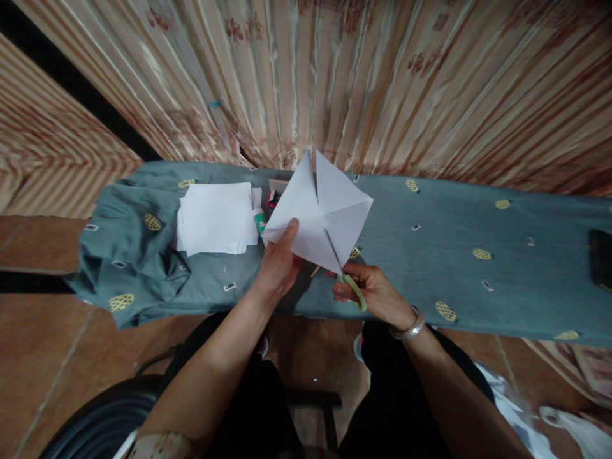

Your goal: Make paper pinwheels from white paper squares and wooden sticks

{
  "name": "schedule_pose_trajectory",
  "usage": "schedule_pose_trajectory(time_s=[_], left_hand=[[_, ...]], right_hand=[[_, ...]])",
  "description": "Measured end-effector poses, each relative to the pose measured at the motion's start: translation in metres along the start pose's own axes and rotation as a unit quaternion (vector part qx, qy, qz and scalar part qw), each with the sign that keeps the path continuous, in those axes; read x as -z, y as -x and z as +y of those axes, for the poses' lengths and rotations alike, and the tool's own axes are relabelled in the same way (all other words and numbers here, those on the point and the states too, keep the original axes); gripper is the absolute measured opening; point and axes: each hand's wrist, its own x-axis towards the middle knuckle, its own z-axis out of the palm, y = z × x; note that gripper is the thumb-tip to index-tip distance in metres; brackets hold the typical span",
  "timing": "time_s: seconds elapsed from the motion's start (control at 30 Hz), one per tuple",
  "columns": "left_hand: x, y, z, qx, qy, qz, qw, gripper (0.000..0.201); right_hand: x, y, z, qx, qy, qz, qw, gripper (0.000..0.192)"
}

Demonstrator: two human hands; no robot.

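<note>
The forearms come up from the bottom edge, nearest the camera, over dark trousers, and a silver bangle [407, 330] circles the right wrist. The left hand [280, 261] is closed on the paper [318, 213], its thumb pressed flat on the sheet's near face at about 8 o'clock of the sheet and the other fingers hidden behind it. The right hand [375, 293] is wrapped around the green handles of the scissors [345, 273], fingers through or around the loops; how far the handles are squeezed cannot be told. The thin blades run up from that hand toward 11 o'clock and enter the paper at its lowest corner, at 6 o'clock of the sheet. The paper is a white square held up on a corner like a diamond, raised above the table and tilted toward the camera, with creases crossing at its centre and a slit already running down from the top corner at 12 o'clock. A small tan stick [315, 271] shows just under the sheet between the two hands. Beneath lies a long table draped in a grey-blue cloth [430, 261] with yellow oval prints. At 9 o'clock from the hands sits a stack of white sheets [216, 218], and just beside it a small green-and-white tube [260, 222]. At 3 o'clock, far off at the frame's edge, lies a dark flat object [601, 258]. Behind everything, at 12 o'clock, hangs a striped curtain [382, 83].
</note>
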Motion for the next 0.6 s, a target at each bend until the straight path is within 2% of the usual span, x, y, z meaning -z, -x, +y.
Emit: schedule_pose_trajectory(time_s=[0.17, 0.37, 0.6], left_hand=[[-0.0003, 0.0002, 0.0005, 0.003, 0.001, 0.005, 1.0, 0.014], [-0.0015, 0.0011, -0.0001, 0.009, 0.001, 0.012, 1.0, 0.02], [-0.0015, -0.0005, -0.0003, 0.002, 0.0, 0.019, 1.0, 0.022]], right_hand=[[0.0006, 0.0003, 0.0008, -0.006, -0.001, -0.009, 1.0, 0.05], [0.002, 0.0004, 0.0015, 0.006, 0.013, -0.007, 1.0, 0.049], [0.0056, 0.0028, -0.0044, 0.019, 0.038, -0.038, 0.998, 0.051]])
